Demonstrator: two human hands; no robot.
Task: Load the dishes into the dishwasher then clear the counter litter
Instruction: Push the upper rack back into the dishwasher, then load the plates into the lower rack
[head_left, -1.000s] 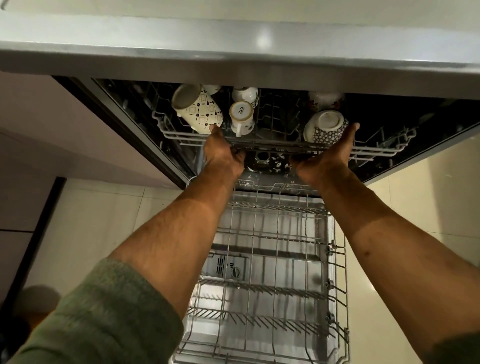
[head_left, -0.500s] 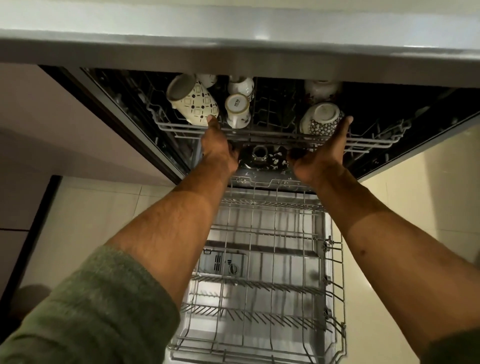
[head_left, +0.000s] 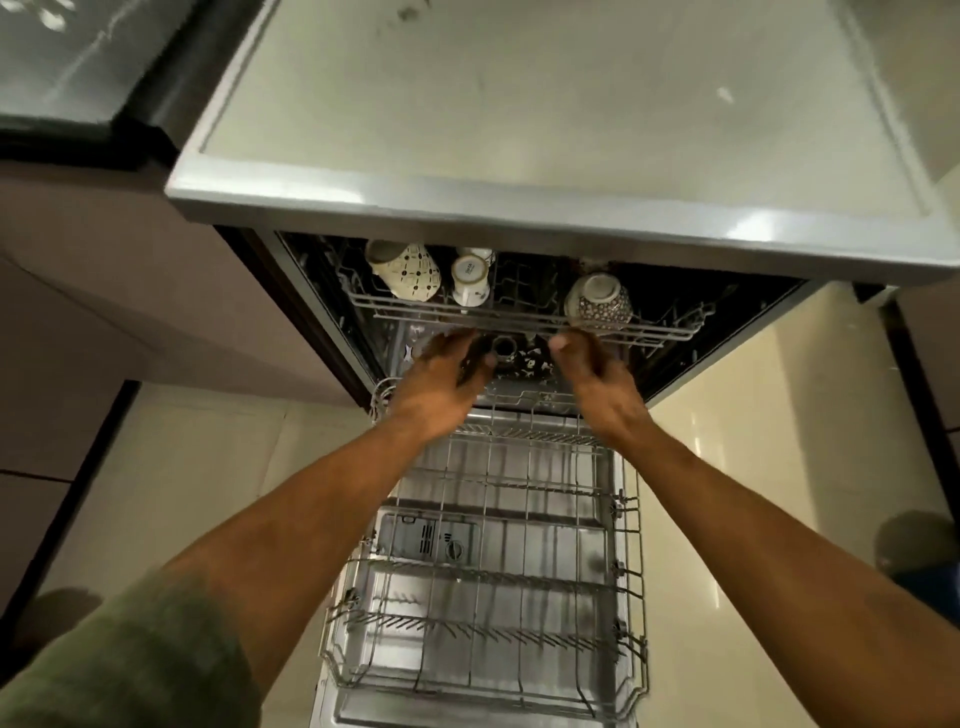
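The dishwasher's upper rack sits pushed in under the counter. It holds a patterned mug, a white cup and an upturned patterned bowl. My left hand and right hand hover just in front of and below the rack's front edge, fingers relaxed, holding nothing. The lower rack is pulled out over the open door and has no dishes in it.
The steel counter top overhangs the dishwasher, with small specks of litter on it. A dark glass hob lies at the far left. Pale floor tiles flank the open door on both sides.
Both hands have come off the upper rack's front edge and drawn back slightly. The rack has slid further in. The camera has tilted up, bringing the counter top into view.
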